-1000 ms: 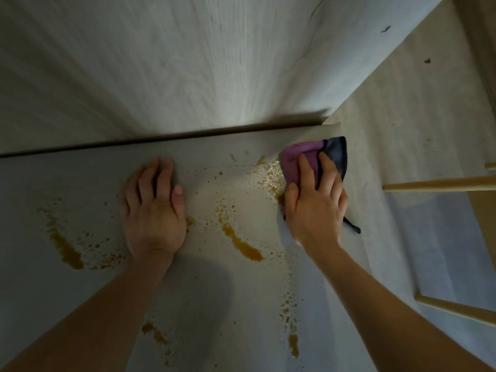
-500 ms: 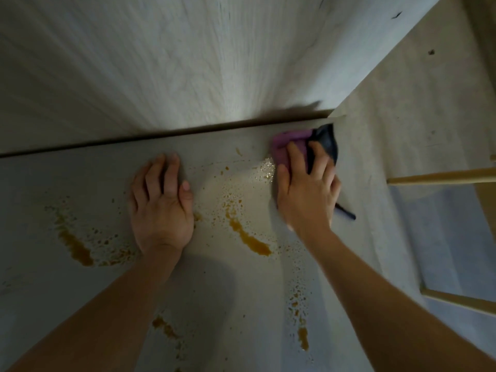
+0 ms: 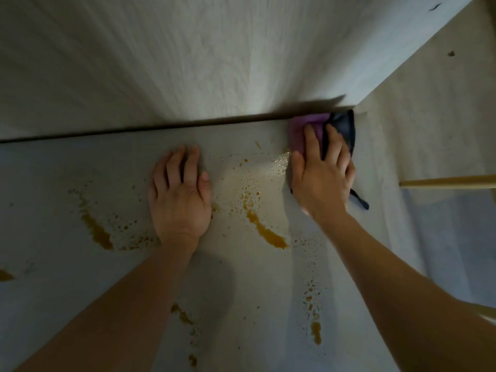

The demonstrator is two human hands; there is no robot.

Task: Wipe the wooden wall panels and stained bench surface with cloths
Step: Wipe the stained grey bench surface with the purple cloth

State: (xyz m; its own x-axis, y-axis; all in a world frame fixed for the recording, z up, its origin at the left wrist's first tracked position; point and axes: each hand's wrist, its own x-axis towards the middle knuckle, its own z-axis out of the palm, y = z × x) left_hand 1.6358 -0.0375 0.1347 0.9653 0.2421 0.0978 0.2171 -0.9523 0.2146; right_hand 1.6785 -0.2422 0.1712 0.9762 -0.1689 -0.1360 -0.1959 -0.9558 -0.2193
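Landmark: the long orange-brown streak (image 3: 265,230) in the middle of the desk (image 3: 53,183).

Nearest the camera, both bare forearms reach forward over the pale desk surface. Near of the streak and to its right, a smaller drip trail (image 3: 315,328) of the same orange-brown; near and to its left, more blotches (image 3: 183,315). Fine speckles scattered around the streak itself.

Left hand (image 3: 181,202): just left of the streak, palm down flat on the desk, fingers straight and close together, thumb lying alongside. Holds nothing. Heel of the hand level with the streak's upper end.

Well left of the streak, beyond the left hand, another heavy stain (image 3: 98,232) with spatter beside it.

Right hand (image 3: 320,181): beyond the streak and to its right, pressing down on a bunched cloth (image 3: 308,127), fingers spread and laid over it. Whether the fingers curl round the fabric cannot be told. The cloth is purple on its left part, dark blue on its right; a dark tail sticks out from under the heel of the hand. Wet, glistening droplets (image 3: 280,162) lie just left of the cloth, between it and the streak.

Farthest: the cloth sits against the dark seam where desk meets the wooden wall panel (image 3: 188,63), in the right-hand corner. Right of the streak, past the desk edge, a wooden rail (image 3: 451,181).
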